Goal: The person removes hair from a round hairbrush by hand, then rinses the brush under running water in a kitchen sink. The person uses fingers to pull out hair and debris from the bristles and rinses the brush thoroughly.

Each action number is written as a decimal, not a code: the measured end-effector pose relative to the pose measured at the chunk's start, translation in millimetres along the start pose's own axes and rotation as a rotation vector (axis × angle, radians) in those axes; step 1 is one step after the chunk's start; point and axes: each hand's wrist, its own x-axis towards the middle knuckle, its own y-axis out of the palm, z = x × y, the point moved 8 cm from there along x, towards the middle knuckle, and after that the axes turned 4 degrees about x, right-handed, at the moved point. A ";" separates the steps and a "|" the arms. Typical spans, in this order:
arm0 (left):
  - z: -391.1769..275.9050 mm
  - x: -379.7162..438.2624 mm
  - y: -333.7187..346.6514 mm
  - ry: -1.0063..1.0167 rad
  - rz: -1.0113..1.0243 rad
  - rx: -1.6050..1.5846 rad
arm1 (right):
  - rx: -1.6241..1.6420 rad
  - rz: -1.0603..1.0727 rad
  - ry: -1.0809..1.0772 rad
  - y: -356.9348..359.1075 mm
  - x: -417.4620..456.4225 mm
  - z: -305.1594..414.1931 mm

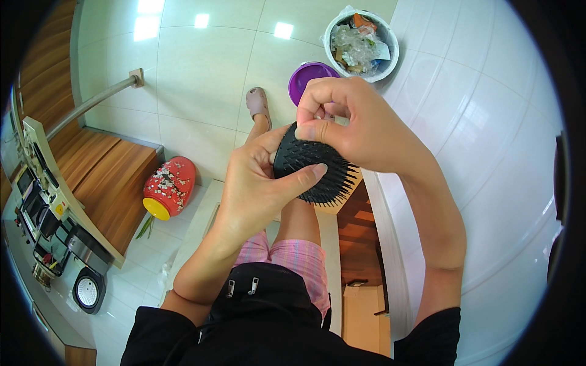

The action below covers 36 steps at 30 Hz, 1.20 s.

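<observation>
A black hairbrush head [300, 158] with dense bristles faces up in front of me. My left hand [261, 178] is wrapped around it from the left, the thumb lying across the bristles and the fingers behind. At the brush's upper edge, my right hand [341, 123] has thumb and forefinger pinched together against the bristles. Whether anything thin is caught between those fingertips cannot be made out. The brush's back and any handle are hidden.
Beyond my hands stand a purple basin [304, 78] and a lined bin [389, 59] full of rubbish. A red floral vase [171, 183] lies left, near a wooden step [114, 164] and metal rail [94, 105]. White tiled wall [494, 137] rises on the right.
</observation>
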 end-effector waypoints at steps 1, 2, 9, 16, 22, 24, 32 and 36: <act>-0.3 -0.3 0.8 -0.014 0.003 -0.025 | 0.064 0.022 0.076 -0.5 1.2 -4.4; -1.1 -0.1 1.0 -0.022 -0.004 -0.061 | 0.129 0.045 0.153 0.1 2.2 -10.1; -0.6 2.2 0.1 -0.081 -0.018 -0.264 | 0.212 -0.145 0.130 -23.7 11.1 -28.3; 0.7 1.5 -0.6 -0.115 0.011 -0.324 | 0.075 -0.359 0.073 -58.1 19.5 -57.0; -2.0 0.9 0.8 -0.113 0.005 -0.321 | -0.040 -0.487 0.176 -97.2 24.7 -95.1; -2.3 -0.3 0.4 -0.108 -0.007 -0.316 | -0.115 -0.529 0.239 -117.3 26.2 -111.4; 0.7 -1.9 -0.8 -0.121 0.004 -0.366 | -0.607 -0.923 0.527 -236.8 4.2 -197.4; 2.5 0.1 -6.6 -0.126 0.012 -0.436 | -0.783 -0.888 0.680 -233.6 -4.0 -176.7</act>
